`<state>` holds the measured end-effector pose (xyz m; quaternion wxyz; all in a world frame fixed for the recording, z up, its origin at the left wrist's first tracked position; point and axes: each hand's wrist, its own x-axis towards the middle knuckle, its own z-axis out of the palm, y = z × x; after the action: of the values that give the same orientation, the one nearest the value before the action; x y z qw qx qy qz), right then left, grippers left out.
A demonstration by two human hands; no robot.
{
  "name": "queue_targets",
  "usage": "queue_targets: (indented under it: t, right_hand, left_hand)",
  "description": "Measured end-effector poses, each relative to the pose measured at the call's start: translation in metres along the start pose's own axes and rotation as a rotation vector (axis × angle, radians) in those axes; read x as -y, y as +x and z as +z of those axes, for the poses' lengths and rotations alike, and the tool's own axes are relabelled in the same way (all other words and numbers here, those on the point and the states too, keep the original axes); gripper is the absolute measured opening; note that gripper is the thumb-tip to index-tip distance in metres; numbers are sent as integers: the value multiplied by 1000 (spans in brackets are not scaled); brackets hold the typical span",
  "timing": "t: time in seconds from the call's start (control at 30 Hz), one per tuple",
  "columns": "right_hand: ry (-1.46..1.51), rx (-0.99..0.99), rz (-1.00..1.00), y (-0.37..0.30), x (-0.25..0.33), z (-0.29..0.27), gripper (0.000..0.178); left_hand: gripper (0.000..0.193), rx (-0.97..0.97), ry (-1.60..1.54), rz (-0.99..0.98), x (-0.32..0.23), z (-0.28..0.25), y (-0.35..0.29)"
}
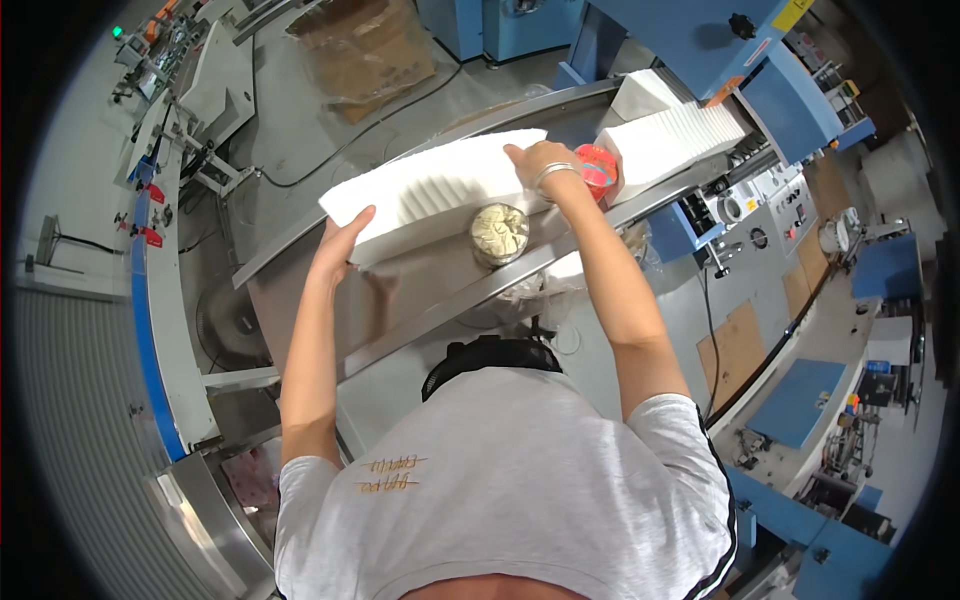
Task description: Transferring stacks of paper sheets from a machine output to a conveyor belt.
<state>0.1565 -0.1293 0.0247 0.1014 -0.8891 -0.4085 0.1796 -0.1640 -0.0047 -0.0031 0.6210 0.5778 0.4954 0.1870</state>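
A long stack of white folded paper (430,190), ribbed along its side, lies aslant on the metal tray-like conveyor bed (300,290). My left hand (340,245) grips its left end, thumb on top and the fingers mostly hidden behind the end. At the other end my right hand (548,165) presses on the stack, thumb stretched to the left and fingers curled over, partly out of sight. Below the stack, close to the near rail, stands a round container with a crinkled cream-gold top (500,233). A round red object (598,170) sits just right of my right wrist.
Another ribbed white stack (680,140) lies farther right on the bed, under a blue machine (690,40). The near metal rail (440,315) runs between my body and the bed. Beyond are a plastic-lined cardboard box (365,55) and a floor cable (370,135).
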Motion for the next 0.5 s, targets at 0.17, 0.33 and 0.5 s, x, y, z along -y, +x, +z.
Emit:
queue_targets:
  t: [0.17, 0.33, 0.5]
  right_hand:
    - [-234, -418, -162, -73, 7, 15, 61]
    - [-62, -124, -131, -116, 23, 59, 77]
    - [91, -254, -384, -121, 9, 60, 82]
  left_hand:
    - [93, -15, 44, -10, 4, 12, 3]
    - [89, 45, 19, 111, -7, 21, 11]
    - [88, 51, 44, 132, -3, 23, 23]
